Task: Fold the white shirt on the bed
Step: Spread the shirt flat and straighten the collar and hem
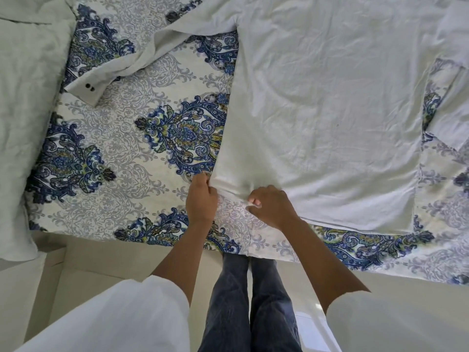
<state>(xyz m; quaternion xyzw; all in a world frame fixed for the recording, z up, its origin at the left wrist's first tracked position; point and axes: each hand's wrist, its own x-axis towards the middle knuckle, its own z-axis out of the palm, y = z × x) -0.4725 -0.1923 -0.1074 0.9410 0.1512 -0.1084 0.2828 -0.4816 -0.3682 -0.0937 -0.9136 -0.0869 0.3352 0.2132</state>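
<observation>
You're at the near edge of the bed (114, 153), both arms reaching fwd & down, forearms bare, wrists close together. Your left hand (201, 199) has its fingers (203, 181) curled, pinching the near-left hem corner of the white shirt (330, 118). Your right hand (272, 208) sits just beside it, knuckles up, thumb & fingertips nipping the hem a bit further along. Both have cloth; neither is slack. The shirt lies spread flat, hem by the near edge, body running toward the far edge, mostly over the right half of the bed. It looks like thin, light, limp fabric, already creased. Expect it to sag btwn your hands & drag on the patterned sheet, w/ no stiffness to lean on. Best holds are prob hem corners, side seams & shoulders, hands wider apart than now so the edge stays taut. Further off, one sleeve (142, 59) trails toward the far-left corner, twisted, its cuff (85, 90) w/ two dark buttons flat on the sheet; prob needs straightening first. White bedding (22, 97) is heaped along the left edge.
</observation>
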